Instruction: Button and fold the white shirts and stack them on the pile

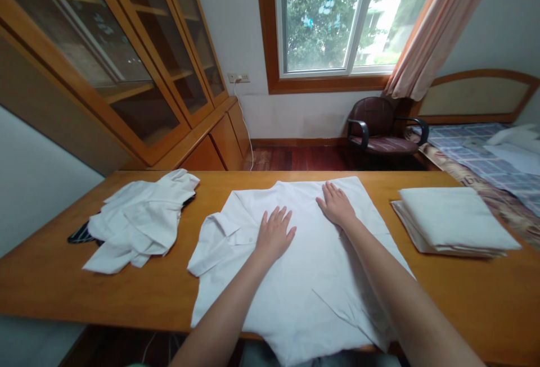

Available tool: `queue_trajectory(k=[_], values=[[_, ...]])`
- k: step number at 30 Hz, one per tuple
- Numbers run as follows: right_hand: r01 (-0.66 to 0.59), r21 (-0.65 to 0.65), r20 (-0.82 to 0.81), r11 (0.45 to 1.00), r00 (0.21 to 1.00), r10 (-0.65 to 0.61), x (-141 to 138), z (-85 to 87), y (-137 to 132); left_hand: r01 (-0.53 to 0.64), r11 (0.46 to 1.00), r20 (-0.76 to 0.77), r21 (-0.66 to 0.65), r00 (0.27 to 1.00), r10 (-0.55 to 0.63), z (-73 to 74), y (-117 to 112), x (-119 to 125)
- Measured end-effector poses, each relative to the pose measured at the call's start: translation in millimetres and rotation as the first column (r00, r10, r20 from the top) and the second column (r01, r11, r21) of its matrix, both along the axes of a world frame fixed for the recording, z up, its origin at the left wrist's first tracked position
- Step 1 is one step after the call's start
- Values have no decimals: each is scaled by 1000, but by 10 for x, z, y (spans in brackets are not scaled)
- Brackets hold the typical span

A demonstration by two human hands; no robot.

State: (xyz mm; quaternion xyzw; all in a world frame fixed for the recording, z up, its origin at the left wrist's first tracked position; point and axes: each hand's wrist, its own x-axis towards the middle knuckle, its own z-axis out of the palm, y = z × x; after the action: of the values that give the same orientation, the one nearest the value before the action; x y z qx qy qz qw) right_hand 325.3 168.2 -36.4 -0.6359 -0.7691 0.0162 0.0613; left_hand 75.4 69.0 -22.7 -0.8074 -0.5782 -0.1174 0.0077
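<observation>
Spreading across the smooth wooden table [139, 297], a thin white shirt [304, 260] lies mostly flat, wrinkled toward the person, its lower end past the near edge. Bare wood separates it from a crumpled white pile [147, 218] and a squared, folded stack [459, 218]. Left hand [274, 232] and right hand [336, 205] rest palm-down on it, thumbs apart from fingers.

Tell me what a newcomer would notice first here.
Probably the white cloth shirt spread across the middle of the flat brown wooden table, with the left hand and right hand laid on it. Next, the crumpled white cloth heap to the shirt's left and the folded rectangular white cloth stack to its right.
</observation>
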Motion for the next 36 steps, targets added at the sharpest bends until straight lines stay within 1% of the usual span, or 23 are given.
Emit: queue_trajectory(k=[3, 7, 11, 13, 15, 19, 25, 28, 31, 33, 35, 36], values=[[-24, 10, 3, 1000, 1000, 24, 26, -14, -65, -15, 1000, 0, 23, 1000, 15, 24, 122, -9], [-34, 9, -4, 999, 999, 34, 33, -1, -107, -129, 991, -24, -23, 991, 129, 26, 492, -60], [-34, 10, -10, 999, 999, 34, 23, 24, -118, -127, 990, -22, -59, 992, 126, 19, 824, -56], [-35, 9, -12, 999, 999, 35, 19, 35, -122, -140, 987, -17, -74, 990, 139, 16, 925, -35], [-29, 5, -13, 1000, 999, 29, 18, 43, -127, -180, 979, -19, -94, 984, 179, 11, 982, -24], [26, 10, -14, 1000, 1000, -26, 35, 44, -131, -240, 965, -25, -103, 971, 239, -6, 984, -90], [82, -9, -9, 997, 997, -82, 109, 26, -105, -312, 940, -28, -137, 950, 311, -10, 870, -337], [90, -22, -8, 996, 996, -90, 130, 41, -97, -342, 929, -27, -141, 939, 342, -12, 806, -426], [91, -39, -9, 995, 996, -92, 115, 88, -107, -347, 926, -22, -146, 937, 348, -7, 741, -485], [98, -16, -13, 995, 995, -98, 70, 135, -122, -342, 935, -20, -99, 940, 342, 16, 717, -526], [95, 52, -29, 994, 995, -94, -18, 190, -138, -331, 943, -14, -6, 943, 331, 58, 726, -578], [76, 92, -43, 993, 996, -72, -81, 218, -143, -322, 946, -9, 44, 946, 323, 84, 745, -608]])
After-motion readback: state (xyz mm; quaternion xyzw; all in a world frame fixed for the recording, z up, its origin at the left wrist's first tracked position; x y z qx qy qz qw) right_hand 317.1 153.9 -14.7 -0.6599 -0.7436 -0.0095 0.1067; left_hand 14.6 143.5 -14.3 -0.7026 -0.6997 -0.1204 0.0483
